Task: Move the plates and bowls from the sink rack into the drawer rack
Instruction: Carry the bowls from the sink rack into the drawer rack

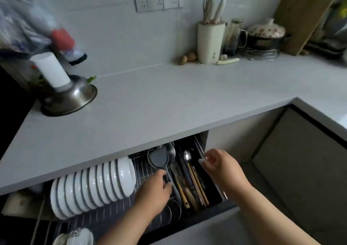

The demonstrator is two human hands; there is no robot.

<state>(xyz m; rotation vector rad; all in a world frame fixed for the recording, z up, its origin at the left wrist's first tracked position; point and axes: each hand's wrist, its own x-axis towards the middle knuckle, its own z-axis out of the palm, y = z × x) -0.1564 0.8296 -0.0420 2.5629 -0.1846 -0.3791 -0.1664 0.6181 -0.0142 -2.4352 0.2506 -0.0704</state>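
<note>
The drawer rack [144, 166] is pulled out below the countertop. A row of several white bowls [93, 186] stands on edge in its left half. My left hand [153, 190] reaches into the middle of the drawer, its fingers curled round the handle of a grey spatula [158, 159] that lies beside the bowls. My right hand [221, 167] hovers over the cutlery compartment [189, 181] on the right, fingers loosely curled, with nothing seen in it. The sink rack is out of view.
The grey countertop [169, 98] overhangs the drawer's back. On it are an upturned steel bowl [69, 98] with a white cylinder [50, 70] at left, and a knife block [210, 42], pot [264, 40] and cutting board [304, 15] at back right. Small white dishes [78, 237] sit at the drawer's front left.
</note>
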